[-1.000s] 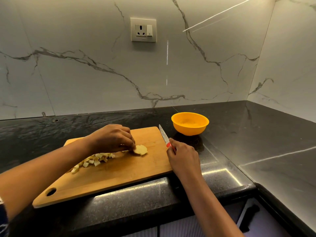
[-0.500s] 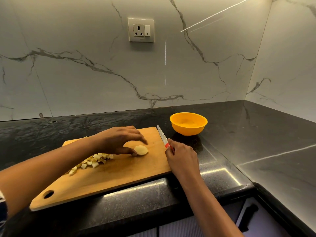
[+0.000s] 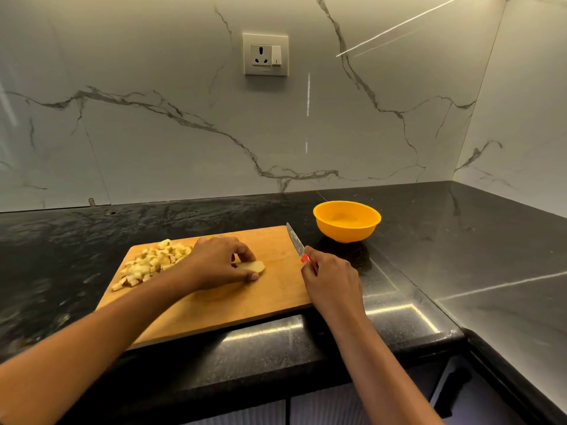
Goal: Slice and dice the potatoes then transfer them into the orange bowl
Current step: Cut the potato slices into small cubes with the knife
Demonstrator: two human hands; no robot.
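A wooden cutting board (image 3: 270, 302) lies on the black counter. A pile of diced potato (image 3: 150, 263) sits on its far left part. Near the board's middle lies a pale potato slice (image 3: 256, 266), pinched between the thumb and fingers of my left hand (image 3: 217, 262). My right hand (image 3: 333, 280) grips the red handle of a small knife (image 3: 295, 242) at the board's right edge, blade pointing away and lifted off the potato. The orange bowl (image 3: 346, 220) stands on the counter beyond the knife, and looks empty.
The black stone counter (image 3: 460, 256) runs into a corner on the right, with marble walls behind. A wall socket (image 3: 265, 55) sits above the board. The counter's front edge lies just below the board, with cabinet fronts underneath.
My left hand has curled round the potato slice, where before its fingers were stretched over it. The diced pile now shows behind the hand. The right hand and knife have barely moved.
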